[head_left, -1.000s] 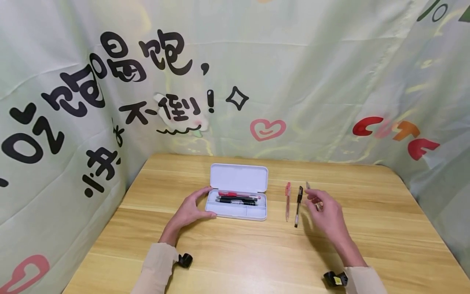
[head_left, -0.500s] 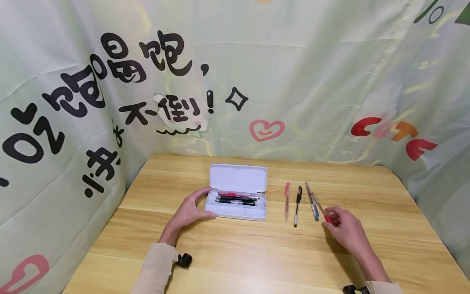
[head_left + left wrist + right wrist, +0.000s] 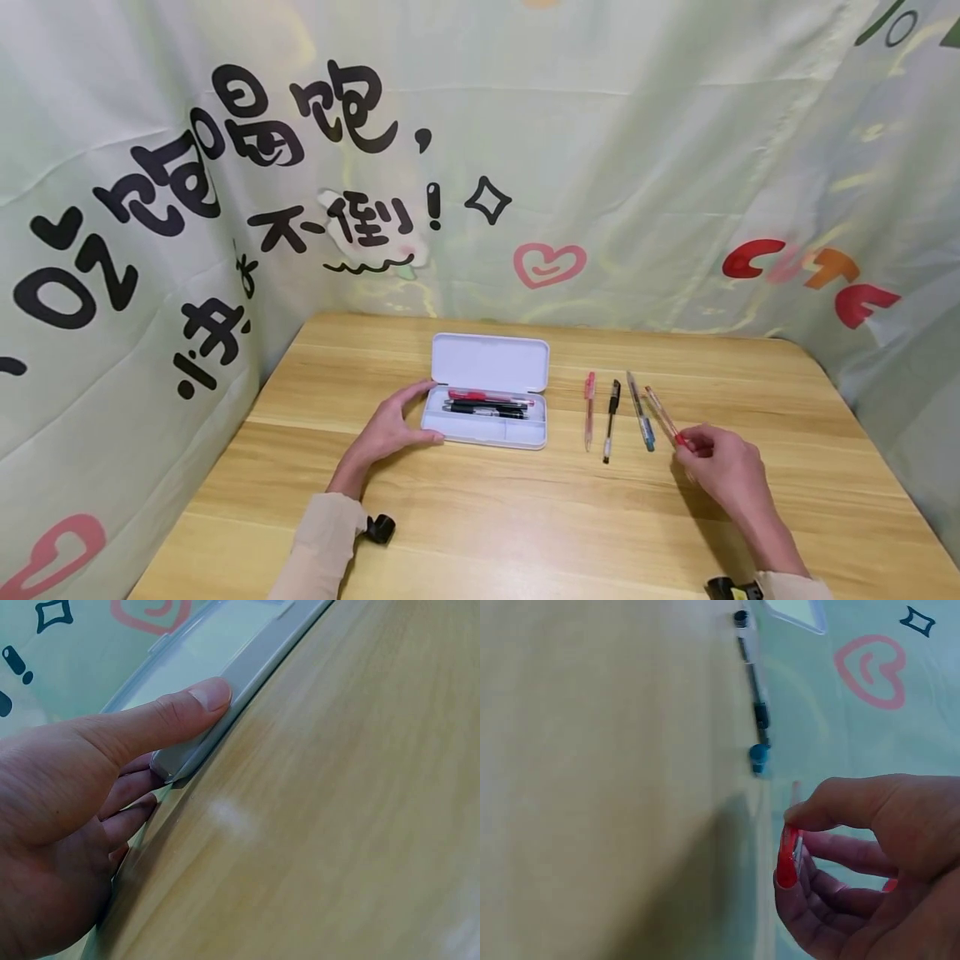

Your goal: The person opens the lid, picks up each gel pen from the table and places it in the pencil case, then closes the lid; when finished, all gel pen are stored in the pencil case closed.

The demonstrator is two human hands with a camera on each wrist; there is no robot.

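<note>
While our left hand (image 3: 386, 433) steadies the white plastic pencil case (image 3: 486, 398), our right hand (image 3: 722, 468) pinches the light, stiff, slippery red-capped clear pen's (image 3: 664, 417) near end on the wooden table (image 3: 525, 517).

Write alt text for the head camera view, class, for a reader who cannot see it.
A person's right hand pinches a red-capped pen lying rightmost of four pens on a wooden table. The left hand holds the end of an open white pencil case containing pens.
</note>
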